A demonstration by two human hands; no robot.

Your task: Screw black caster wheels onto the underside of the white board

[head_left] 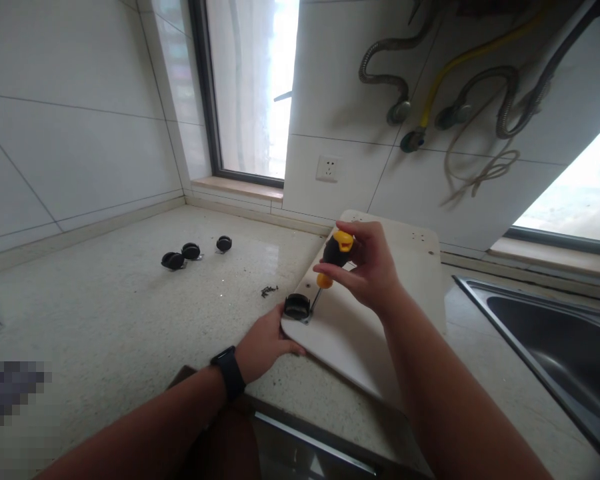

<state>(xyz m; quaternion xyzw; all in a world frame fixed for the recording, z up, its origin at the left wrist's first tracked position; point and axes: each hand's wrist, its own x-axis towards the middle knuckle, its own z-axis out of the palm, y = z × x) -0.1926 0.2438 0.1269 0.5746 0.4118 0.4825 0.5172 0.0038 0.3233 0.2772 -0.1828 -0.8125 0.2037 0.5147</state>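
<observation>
A white board (350,353) with rounded corners lies flat on the speckled countertop. At its near left corner stands a black caster wheel (297,306) on a metal plate. My right hand (367,267) is closed round the black and yellow handle of a screwdriver (338,248), whose tilted shaft reaches down to the plate beside the wheel. The exact contact of its tip is too small to make out. My left hand (265,343), with a dark watch on the wrist, grips the board's corner, its thumb along the near edge and its fingers partly hidden behind the caster.
A small pile of dark screws (269,291) lies left of the board. Farther left sit three more casters (191,251). A metal sink (545,333) is set in at the right. Hoses (445,73) and a wall socket (327,169) are on the tiled wall behind.
</observation>
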